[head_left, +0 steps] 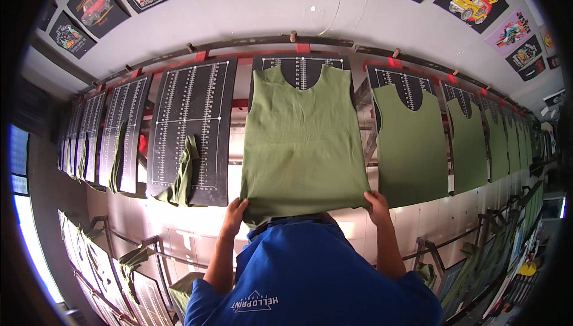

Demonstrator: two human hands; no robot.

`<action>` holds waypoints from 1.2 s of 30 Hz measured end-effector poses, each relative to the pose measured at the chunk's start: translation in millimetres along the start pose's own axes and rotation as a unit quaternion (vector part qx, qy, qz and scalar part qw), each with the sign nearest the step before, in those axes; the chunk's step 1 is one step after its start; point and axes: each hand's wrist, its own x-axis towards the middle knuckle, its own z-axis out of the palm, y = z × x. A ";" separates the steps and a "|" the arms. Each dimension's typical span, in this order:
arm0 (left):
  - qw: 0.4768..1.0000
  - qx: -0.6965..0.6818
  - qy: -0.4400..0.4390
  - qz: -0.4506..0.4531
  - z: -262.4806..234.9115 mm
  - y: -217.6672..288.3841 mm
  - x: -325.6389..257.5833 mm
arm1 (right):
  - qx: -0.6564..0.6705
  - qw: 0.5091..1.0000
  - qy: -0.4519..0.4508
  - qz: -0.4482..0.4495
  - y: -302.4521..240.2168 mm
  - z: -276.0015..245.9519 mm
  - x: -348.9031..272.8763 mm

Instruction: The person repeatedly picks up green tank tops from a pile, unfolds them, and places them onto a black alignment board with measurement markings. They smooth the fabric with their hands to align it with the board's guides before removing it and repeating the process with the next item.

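Soft, matte olive sleeveless garment panel (303, 141) spread flat over black ruled platen (302, 68) at frame centre. Left hand (234, 214) and right hand (377, 204) pinching its lower hem corners. Crumpled green cloth (184, 174) left; blue shirt (310, 278) blocking lower frame.

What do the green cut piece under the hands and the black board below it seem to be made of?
The green piece looks like soft knit cloth with a matte finish: it lies limp and folds at the lower edge, where the left hand and right hand pinch it. The black board seems rigid, perhaps coated wood or metal, flat with white ruler lines.
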 end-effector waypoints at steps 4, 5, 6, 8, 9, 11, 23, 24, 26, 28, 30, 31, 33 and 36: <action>0.997 0.048 0.025 -0.056 -14.6 -43.6 -44.2 | -0.079 0.991 0.027 0.106 34.2 -26.1 -40.3; 0.995 0.073 0.028 -0.061 -18.3 -49.6 -52.0 | -0.093 0.989 0.007 0.114 46.9 -38.3 -46.0; 0.993 0.095 0.029 -0.067 -23.0 -57.9 -60.2 | -0.098 0.987 0.004 0.127 66.8 -55.0 -48.0; 0.979 0.153 0.053 -0.126 -51.9 -103.4 -63.8 | -0.108 0.982 -0.005 0.152 99.6 -78.7 -44.7; 0.969 0.182 0.066 -0.152 -61.8 -124.0 -65.1 | -0.170 0.971 0.012 0.170 93.9 -73.8 -44.9; 0.915 0.382 0.069 -0.113 -62.3 -126.5 -67.9 | -0.290 0.935 0.051 0.198 79.7 -64.1 -50.5; 0.827 0.444 0.006 0.345 86.5 120.6 197.7 | -0.469 0.814 -0.037 -0.340 -136.3 142.5 129.8; 0.791 0.457 0.037 0.405 105.5 132.0 227.2 | -0.514 0.746 -0.014 -0.424 -144.9 157.4 158.2; 0.726 0.523 0.083 0.438 138.7 150.7 276.6 | -0.518 0.646 0.027 -0.561 -160.2 178.5 209.0; 0.697 0.567 0.111 0.424 164.3 164.1 302.4 | -0.551 0.587 0.072 -0.588 -175.9 187.1 241.9; 0.681 0.587 0.121 0.421 163.1 163.9 319.4 | -0.589 0.566 0.084 -0.571 -179.8 199.7 245.4; 0.681 0.589 0.118 0.418 157.0 163.9 324.4 | -0.610 0.573 0.079 -0.542 -186.7 207.6 241.6; 0.676 0.574 0.086 0.453 158.0 167.3 331.3 | -0.620 0.572 0.065 -0.533 -193.1 201.4 245.6; 0.705 0.548 0.014 0.450 151.7 170.2 338.6 | -0.562 0.560 0.018 -0.608 -202.0 188.9 255.8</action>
